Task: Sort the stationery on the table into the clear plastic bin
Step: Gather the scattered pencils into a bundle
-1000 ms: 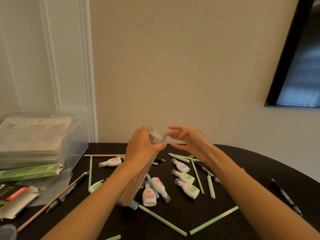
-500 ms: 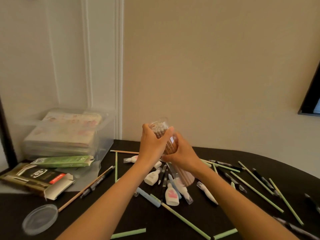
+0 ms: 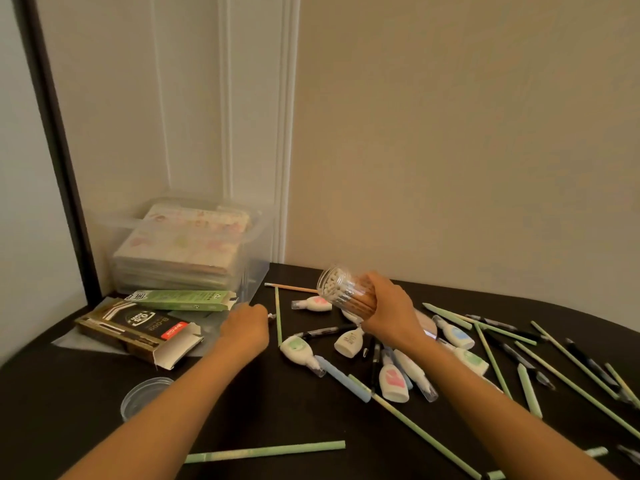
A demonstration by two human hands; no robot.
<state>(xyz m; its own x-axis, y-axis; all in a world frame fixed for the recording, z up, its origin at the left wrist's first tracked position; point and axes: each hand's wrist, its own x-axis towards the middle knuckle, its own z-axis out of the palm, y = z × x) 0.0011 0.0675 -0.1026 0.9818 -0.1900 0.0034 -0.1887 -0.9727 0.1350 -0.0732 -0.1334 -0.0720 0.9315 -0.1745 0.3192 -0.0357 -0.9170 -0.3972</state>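
My right hand [image 3: 389, 311] grips a clear tube of wooden pencils [image 3: 341, 289], tilted with its open end up and to the left, above the black table [image 3: 69, 393]. My left hand [image 3: 246, 327] is low over the table beside a green stick [image 3: 278, 315], fingers curled; whether it holds something small is not visible. The clear plastic bin [image 3: 256, 271] stands at the back left corner with flat packets stacked inside. Correction-tape dispensers [image 3: 391, 381], green pencils [image 3: 265, 451] and dark pens [image 3: 325, 330] lie scattered on the table.
A green carton [image 3: 180, 300] and an open dark pen box [image 3: 138, 332] lie in front of the bin. The tube's round clear lid [image 3: 143, 396] sits near the front left. A wall stands right behind the table.
My left hand has let go of the pencil tube and dropped to the table on the left. My right hand now holds the tube alone, tilted. The view has swung left.
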